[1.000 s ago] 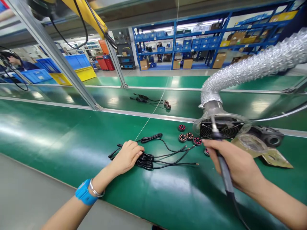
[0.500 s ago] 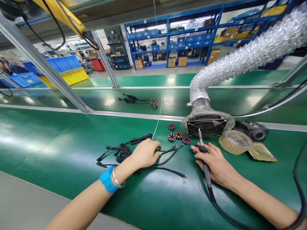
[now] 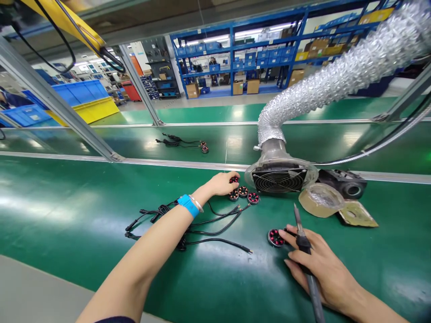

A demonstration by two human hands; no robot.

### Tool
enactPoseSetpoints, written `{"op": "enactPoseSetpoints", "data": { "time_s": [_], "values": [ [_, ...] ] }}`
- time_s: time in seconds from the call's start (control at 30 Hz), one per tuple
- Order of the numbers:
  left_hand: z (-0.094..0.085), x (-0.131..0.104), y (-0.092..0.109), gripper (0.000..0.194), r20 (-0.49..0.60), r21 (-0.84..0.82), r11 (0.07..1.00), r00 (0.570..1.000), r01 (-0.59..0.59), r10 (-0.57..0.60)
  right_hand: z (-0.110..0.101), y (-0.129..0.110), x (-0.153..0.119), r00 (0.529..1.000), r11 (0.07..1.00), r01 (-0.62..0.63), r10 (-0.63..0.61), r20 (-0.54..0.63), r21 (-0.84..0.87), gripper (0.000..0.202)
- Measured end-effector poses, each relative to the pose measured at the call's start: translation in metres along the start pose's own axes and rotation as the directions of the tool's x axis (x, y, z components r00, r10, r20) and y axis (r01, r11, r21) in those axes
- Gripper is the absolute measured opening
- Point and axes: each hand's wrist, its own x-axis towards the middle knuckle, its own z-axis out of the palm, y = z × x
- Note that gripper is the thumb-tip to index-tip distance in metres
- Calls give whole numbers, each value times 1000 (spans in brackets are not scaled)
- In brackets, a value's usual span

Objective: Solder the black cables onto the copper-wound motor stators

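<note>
My left hand reaches forward, its fingers closed around a small round motor with red windings. Beside it stand three more motors, among them a copper-wound motor and a red-wound motor. Held in my right hand is a soldering iron, its tip pointing up and away. The index finger of that hand touches another red-wound motor lying on the green bench. Under and beside my left forearm lie black cables with bared ends, partly hidden by the arm.
A fume extractor fan with a silver duct stands behind the motors. Right of it are a tape roll, a yellowish sponge pad and a dark device. Two cabled motors lie beyond the metal rail.
My left hand has gone from the cables forward and right to a motor. My right hand has moved down and right with the soldering iron, and the motor at its fingertips now shows.
</note>
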Motion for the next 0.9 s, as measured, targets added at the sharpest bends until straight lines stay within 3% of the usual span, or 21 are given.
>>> {"op": "enactPoseSetpoints", "data": {
  "time_s": [0.1,0.2,0.3,0.37,0.5,0.67,0.8,0.9],
  "values": [
    [-3,-7,-3,38,63,6,999,998,-32,32,-2,-2,-5,998,997,-55,57,-32,61,33],
    [-5,-20,-3,57,99,34,998,993,-60,57,-6,-4,-14,994,990,-104,108,-29,97,35],
    [-3,-25,-5,77,81,102,994,996,-46,38,-7,-5,-23,989,984,-132,139,-45,121,36],
    [-3,-20,-10,73,52,154,988,999,-8,0,-7,-5,-27,988,984,-133,141,-60,119,37],
    [-11,1,-25,65,30,225,972,996,75,-83,-2,-3,-31,990,989,-129,132,-46,71,33],
    [-28,26,-39,57,54,249,964,992,95,-112,7,3,-40,987,988,-156,156,-43,4,25],
    [-44,60,-46,59,-47,227,954,980,197,-192,13,7,-47,992,992,-126,126,14,-31,23],
    [-45,96,-47,63,-128,170,940,952,296,-277,14,11,-47,997,994,-79,79,-6,-77,21]
  ]
}}
